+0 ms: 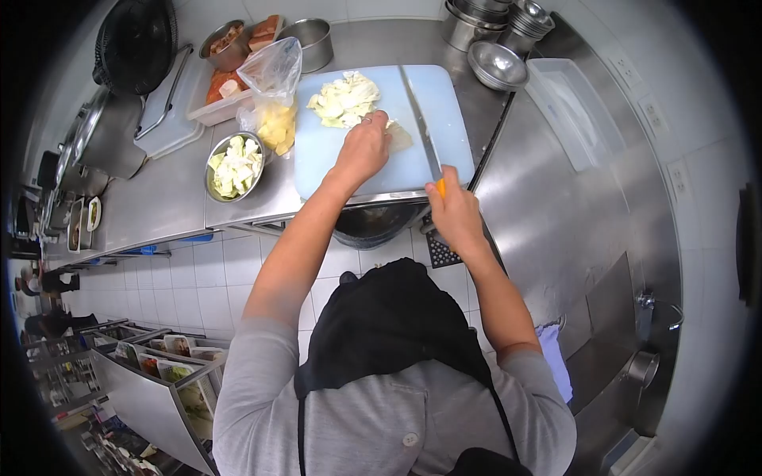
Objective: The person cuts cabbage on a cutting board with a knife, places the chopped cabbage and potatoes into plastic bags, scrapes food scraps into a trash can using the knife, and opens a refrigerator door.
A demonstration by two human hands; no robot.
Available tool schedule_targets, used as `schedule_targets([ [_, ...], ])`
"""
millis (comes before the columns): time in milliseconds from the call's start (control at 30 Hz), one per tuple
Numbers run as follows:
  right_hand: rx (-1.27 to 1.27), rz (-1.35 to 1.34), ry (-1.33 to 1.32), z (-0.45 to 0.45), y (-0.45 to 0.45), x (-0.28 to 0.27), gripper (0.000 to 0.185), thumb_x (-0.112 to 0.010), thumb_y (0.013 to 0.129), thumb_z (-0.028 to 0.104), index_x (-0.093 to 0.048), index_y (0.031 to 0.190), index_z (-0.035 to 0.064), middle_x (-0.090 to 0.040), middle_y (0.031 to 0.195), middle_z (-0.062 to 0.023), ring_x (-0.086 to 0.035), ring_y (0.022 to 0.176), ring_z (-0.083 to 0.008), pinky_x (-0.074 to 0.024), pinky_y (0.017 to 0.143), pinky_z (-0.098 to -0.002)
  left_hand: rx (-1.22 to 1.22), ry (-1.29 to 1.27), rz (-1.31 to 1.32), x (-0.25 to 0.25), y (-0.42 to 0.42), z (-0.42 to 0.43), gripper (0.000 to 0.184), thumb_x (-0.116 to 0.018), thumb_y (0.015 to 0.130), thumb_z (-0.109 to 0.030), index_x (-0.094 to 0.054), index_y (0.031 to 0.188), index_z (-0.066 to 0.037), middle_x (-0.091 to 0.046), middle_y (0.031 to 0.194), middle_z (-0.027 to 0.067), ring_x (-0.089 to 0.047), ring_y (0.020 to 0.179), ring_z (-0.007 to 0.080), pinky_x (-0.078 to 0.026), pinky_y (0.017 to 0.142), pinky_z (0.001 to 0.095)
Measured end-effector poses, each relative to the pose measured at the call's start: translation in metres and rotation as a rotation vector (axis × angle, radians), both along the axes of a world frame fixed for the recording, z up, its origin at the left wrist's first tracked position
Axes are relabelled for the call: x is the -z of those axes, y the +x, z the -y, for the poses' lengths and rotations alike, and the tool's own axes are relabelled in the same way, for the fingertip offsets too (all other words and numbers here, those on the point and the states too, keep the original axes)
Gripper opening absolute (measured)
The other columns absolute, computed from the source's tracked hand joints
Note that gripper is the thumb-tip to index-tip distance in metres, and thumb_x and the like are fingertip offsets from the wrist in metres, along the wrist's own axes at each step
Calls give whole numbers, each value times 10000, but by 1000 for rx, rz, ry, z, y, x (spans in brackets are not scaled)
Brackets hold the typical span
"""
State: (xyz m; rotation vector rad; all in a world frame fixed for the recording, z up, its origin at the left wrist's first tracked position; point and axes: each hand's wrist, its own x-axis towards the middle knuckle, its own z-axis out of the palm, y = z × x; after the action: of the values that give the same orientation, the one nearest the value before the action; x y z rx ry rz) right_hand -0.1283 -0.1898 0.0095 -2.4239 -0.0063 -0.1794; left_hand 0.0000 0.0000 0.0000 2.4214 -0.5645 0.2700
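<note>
A pale blue cutting board (321, 165) lies on the steel counter with a heap of chopped cabbage (343, 97) on its upper part. My left hand (365, 149) rests at the lower right of the heap, its fingers curled against a few cabbage pieces; the fingertips are partly hidden. In my right hand (456, 208) is the orange handle of a long kitchen knife (421, 119). Its blade points away from me across the board's right side, apart from the cabbage. To the left of the board, a steel bowl (210, 181) holds more cut cabbage (236, 165).
Beside the board's left edge stands a plastic bag (274, 70) with pale yellow pieces (278, 128). Behind it are a tub (208, 113) of reddish food and a steel pot (309, 46). Stacked steel bowls (498, 65) and a clear plastic container (567, 119) sit at right.
</note>
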Motion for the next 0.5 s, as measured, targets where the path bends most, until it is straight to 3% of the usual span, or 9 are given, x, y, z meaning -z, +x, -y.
schedule_targets([
  [67, -25, -50, -86, -8, -2, 5, 264, -559, 1001, 224, -459, 1125, 12, -673, 759, -296, -650, 720, -532, -497, 675, -621, 14, 34, 42, -3, 0, -3, 248, -618, 869, -36, -520, 1074, 63, -635, 1008, 323, -642, 921, 485, -522, 824, 526],
  [100, -17, -94, -177, 24, -12, -3, 263, -558, 1004, 221, -466, 1122, 5, -671, 761, -293, -647, 726, -530, -497, 673, -614, 12, -48, 31, 7, -9, 31, 238, -614, 867, -28, -520, 1065, 63, -633, 998, 321, -643, 913, 484, -521, 818, 527],
  [500, -44, -302, -204, 9, -18, 17, 261, -553, 997, 202, -477, 1110, -21, -666, 804, -316, -633, 848, -552, -479, 784, -622, -33, 39, -7, 6, -3, 7, 279, -611, 896, -41, -505, 1137, 50, -638, 1050, 300, -632, 978, 484, -508, 838, 535],
])
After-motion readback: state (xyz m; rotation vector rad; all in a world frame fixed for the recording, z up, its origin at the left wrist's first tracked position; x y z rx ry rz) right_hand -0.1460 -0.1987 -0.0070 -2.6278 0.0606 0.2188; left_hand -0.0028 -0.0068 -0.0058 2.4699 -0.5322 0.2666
